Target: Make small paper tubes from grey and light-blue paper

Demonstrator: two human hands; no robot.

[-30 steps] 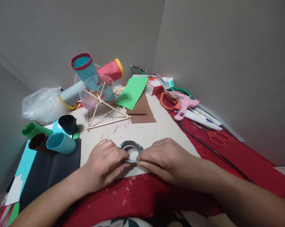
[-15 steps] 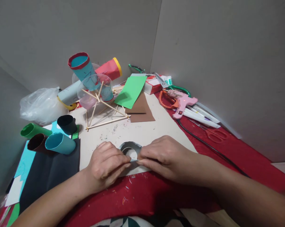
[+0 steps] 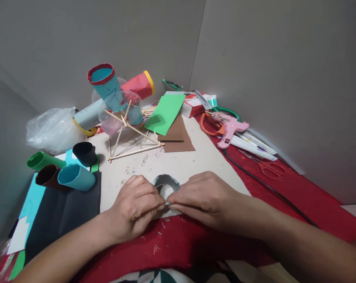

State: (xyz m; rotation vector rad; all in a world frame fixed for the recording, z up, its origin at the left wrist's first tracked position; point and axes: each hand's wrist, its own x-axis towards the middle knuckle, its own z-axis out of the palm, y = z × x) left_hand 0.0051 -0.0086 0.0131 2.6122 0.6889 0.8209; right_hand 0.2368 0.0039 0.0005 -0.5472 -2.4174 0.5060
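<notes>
Between my hands is a grey paper tube (image 3: 166,180), its round opening facing up toward me. My left hand (image 3: 139,204) pinches the near rim from the left. From the other side my right hand (image 3: 205,198) pinches the same rim, the two sets of fingertips almost meeting. The hands hide most of the tube's outer wall. It is held over the front edge of a pale board (image 3: 118,200). To the left stand a light blue paper tube (image 3: 82,179), a brown one (image 3: 49,179), a black one (image 3: 85,154) and a green one (image 3: 45,160).
A stick frame (image 3: 136,153) with a plastic cup and coloured paper tubes stands behind. Green paper (image 3: 166,114) and brown paper (image 3: 179,135) lie beside it. On the right rest a pink glue gun (image 3: 229,129) with its black cord (image 3: 263,181), and red-handled scissors (image 3: 272,169).
Both hands' fingertips have come closer together along the tube's near rim. The tube's opening looks slightly narrower. The whole view has shifted a little.
</notes>
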